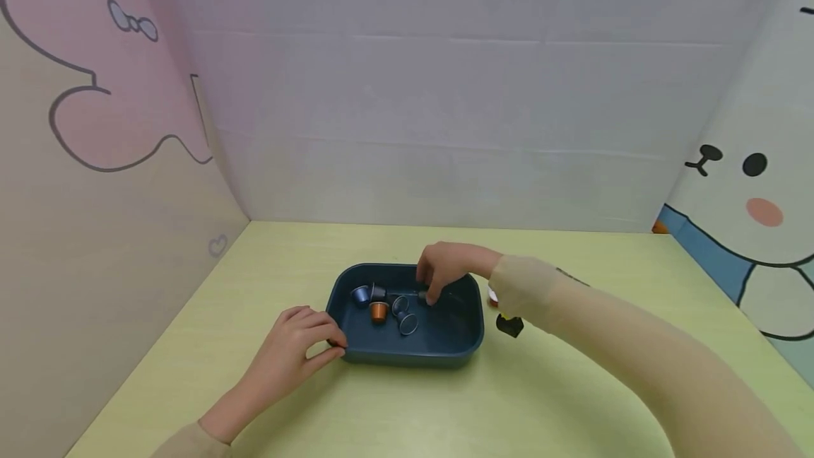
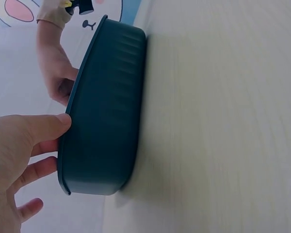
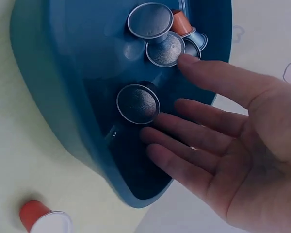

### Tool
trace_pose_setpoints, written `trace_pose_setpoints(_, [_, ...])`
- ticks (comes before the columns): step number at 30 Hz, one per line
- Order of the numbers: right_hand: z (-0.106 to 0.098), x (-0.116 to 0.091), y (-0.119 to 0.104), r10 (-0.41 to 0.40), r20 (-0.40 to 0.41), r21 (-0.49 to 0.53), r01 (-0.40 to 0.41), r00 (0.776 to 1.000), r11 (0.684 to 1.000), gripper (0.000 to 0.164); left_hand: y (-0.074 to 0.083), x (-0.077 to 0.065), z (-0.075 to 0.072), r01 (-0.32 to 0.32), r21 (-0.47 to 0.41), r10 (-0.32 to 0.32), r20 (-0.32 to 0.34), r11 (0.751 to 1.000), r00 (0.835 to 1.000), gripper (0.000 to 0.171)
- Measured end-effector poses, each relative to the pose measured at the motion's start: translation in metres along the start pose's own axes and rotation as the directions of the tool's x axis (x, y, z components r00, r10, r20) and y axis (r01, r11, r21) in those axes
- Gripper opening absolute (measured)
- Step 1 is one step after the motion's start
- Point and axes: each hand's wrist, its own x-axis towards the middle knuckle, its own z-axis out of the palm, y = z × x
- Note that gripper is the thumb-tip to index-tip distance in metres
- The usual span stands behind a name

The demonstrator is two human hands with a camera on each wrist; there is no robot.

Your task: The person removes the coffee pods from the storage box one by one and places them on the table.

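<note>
A dark blue rectangular bin [image 1: 413, 359] stands on the table with several coffee capsules inside. My left hand [image 1: 294, 346] pinches its near left corner; in the left wrist view the thumb [image 2: 53, 125] lies on the rim with fingers behind it. My right hand [image 1: 443, 267] reaches over the far right side into the bin. Its fingers are spread and nearly straight in the right wrist view, fingertips right beside a silver-lidded capsule [image 3: 138, 104]. Left of it are an orange capsule [image 1: 379, 313], a blue capsule [image 1: 360, 295] and silver-lidded ones [image 1: 408, 324].
On the table right of the bin lies a red capsule [image 3: 35, 216] with a white lid, partly hidden by the right sleeve in the head view. Near it is a small black object [image 1: 509, 326] with a yellow part. Printed sheets [image 1: 458, 90] wall the table's back and sides.
</note>
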Motion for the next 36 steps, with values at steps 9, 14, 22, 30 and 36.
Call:
trace_pose_setpoints(9, [0.006, 0.010, -0.010, 0.000, 0.116, -0.041, 0.005, 0.993, 0.999, 0.047, 0.001, 0.001, 0.001, -0.012, 0.013, 0.012, 0.005, 1.000, 1.000, 0.024])
trace_pose_setpoints(14, [0.009, 0.016, -0.016, 0.007, 0.162, -0.019, -0.004, 0.987, 1.000, 0.041, 0.001, 0.001, 0.001, -0.005, 0.013, 0.005, 0.010, 1.000, 1.000, 0.024])
trace_pose_setpoints(22, [0.017, 0.025, -0.023, 0.013, 0.188, 0.059, -0.024, 0.982, 0.998, 0.031, 0.001, 0.002, 0.001, -0.004, 0.005, 0.004, 0.017, 1.000, 1.000, 0.021])
trace_pose_setpoints(30, [0.024, 0.029, -0.024, 0.016, 0.166, 0.099, -0.033, 0.986, 0.995, 0.029, 0.001, 0.001, 0.000, -0.007, 0.012, 0.007, 0.009, 1.000, 1.000, 0.023])
trace_pose_setpoints(36, [0.023, 0.027, -0.025, -0.013, 0.161, 0.070, 0.002, 0.987, 0.998, 0.026, 0.001, 0.000, -0.002, 0.012, 0.015, -0.013, 0.022, 1.000, 1.000, 0.023])
